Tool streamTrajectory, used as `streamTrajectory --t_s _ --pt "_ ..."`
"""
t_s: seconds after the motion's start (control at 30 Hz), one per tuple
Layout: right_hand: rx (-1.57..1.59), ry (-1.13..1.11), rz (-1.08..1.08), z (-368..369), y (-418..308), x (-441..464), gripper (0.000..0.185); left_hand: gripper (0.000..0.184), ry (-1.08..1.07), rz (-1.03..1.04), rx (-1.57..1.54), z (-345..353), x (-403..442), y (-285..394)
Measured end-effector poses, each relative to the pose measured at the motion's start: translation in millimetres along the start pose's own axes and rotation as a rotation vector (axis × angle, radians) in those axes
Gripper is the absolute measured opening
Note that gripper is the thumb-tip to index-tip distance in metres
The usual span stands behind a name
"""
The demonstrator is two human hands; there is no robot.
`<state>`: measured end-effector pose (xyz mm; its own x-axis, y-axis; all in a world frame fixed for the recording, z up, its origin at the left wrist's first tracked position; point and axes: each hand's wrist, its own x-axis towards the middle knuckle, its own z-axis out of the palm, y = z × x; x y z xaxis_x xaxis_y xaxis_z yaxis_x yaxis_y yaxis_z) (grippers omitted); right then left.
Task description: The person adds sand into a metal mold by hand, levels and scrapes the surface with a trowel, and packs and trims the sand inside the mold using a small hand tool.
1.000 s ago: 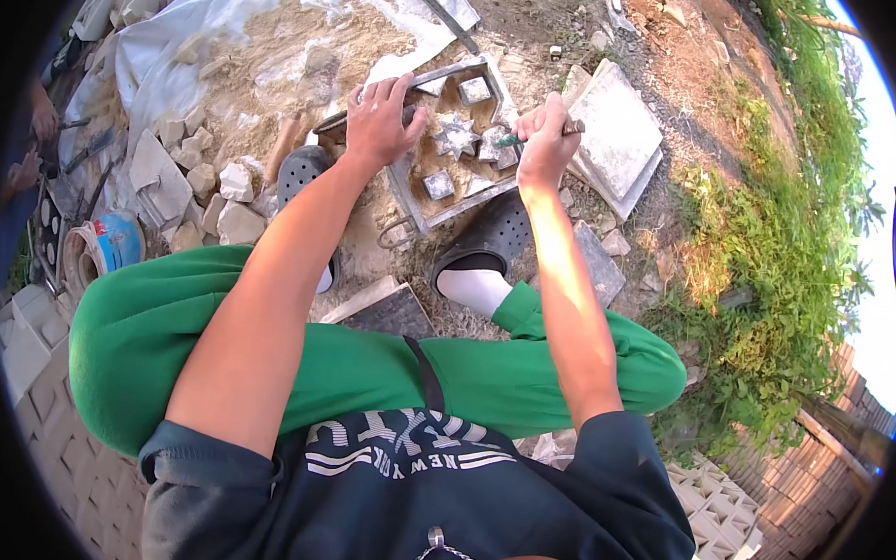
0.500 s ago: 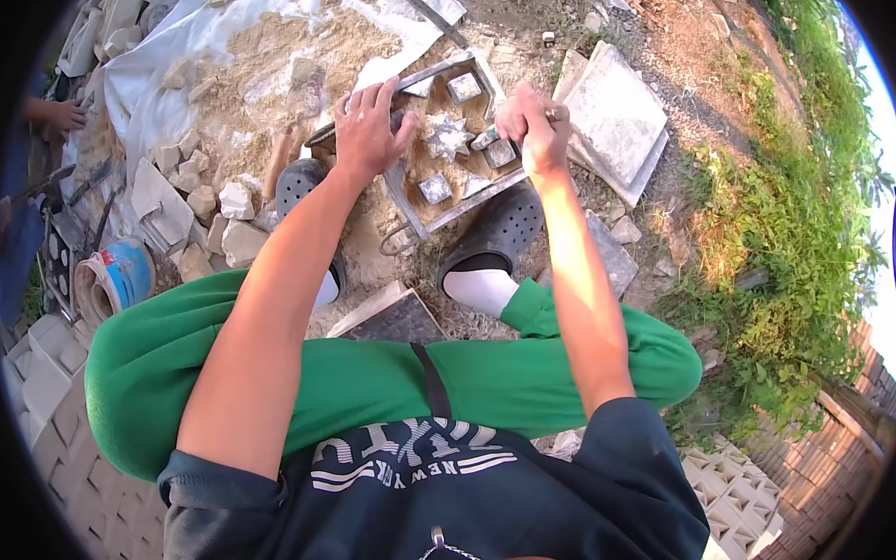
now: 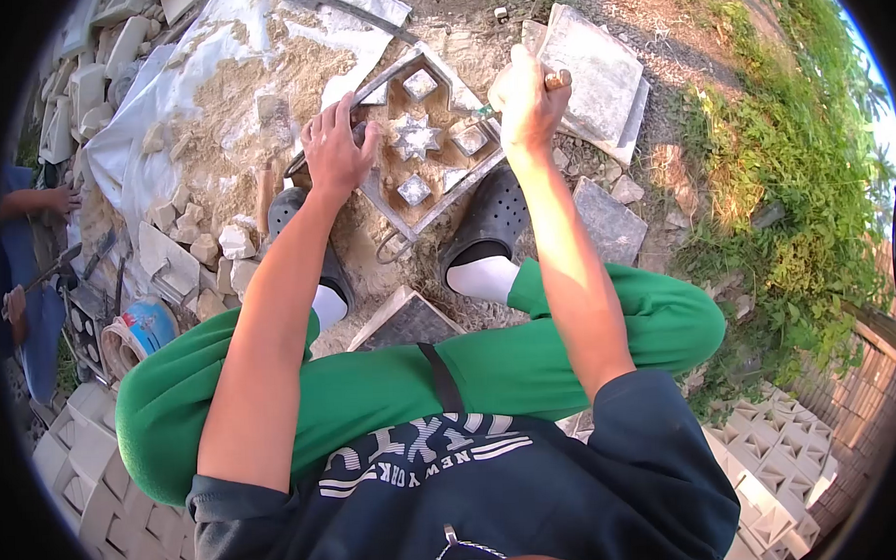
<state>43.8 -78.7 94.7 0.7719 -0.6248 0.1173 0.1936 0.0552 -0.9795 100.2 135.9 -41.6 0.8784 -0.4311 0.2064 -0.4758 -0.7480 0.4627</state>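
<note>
A square metal mold [image 3: 399, 225] lies on the ground between my feet, turned cornerwise. Inside it are a raised star block [image 3: 415, 138] and several square blocks, with sandy material around them. My left hand [image 3: 337, 151] grips the mold's left corner, its thumb over a dark part there. At the mold's right side, my right hand [image 3: 529, 104] is closed around a hand tool with a wooden handle [image 3: 558, 80]. A greenish bit of the tool shows near the mold's rim; its working end is too small and partly hidden to identify.
Stacked flat slabs [image 3: 591, 78] lie to the right, with another slab [image 3: 609, 220] nearer. Broken stones [image 3: 235, 241] and a bucket [image 3: 144, 330] are left. A sandy white sheet [image 3: 137, 143] spreads behind. Another person's hand [image 3: 65, 201] shows at far left.
My right hand has drawn the tool back from the blocks to the mold's right rim. The left hand stays on the mold's left corner. The whole view has shifted slightly.
</note>
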Motion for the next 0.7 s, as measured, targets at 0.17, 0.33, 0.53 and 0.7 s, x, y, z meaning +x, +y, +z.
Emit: streamTrajectory --t_s 0.17,0.33,0.53,0.7 --pt "-0.059 0.002 0.147 -15.3 33.8 -5.4 0.042 0.057 -0.012 -0.005 0.02 -2.9 -1.6 4.1" --pt "-0.014 -0.02 0.103 -18.5 36.2 -18.7 0.041 0.057 -0.012 0.009 0.032 -4.3 -2.3 4.7" --pt "0.16 -0.154 0.032 -8.6 -21.0 -5.1 0.04 0.058 0.008 -0.005 0.053 -0.9 -0.2 1.3" --pt "0.3 -0.237 -0.123 -16.1 -50.4 -53.7 0.035 0.059 -0.022 -0.032 0.049 -6.2 -4.0 4.1"
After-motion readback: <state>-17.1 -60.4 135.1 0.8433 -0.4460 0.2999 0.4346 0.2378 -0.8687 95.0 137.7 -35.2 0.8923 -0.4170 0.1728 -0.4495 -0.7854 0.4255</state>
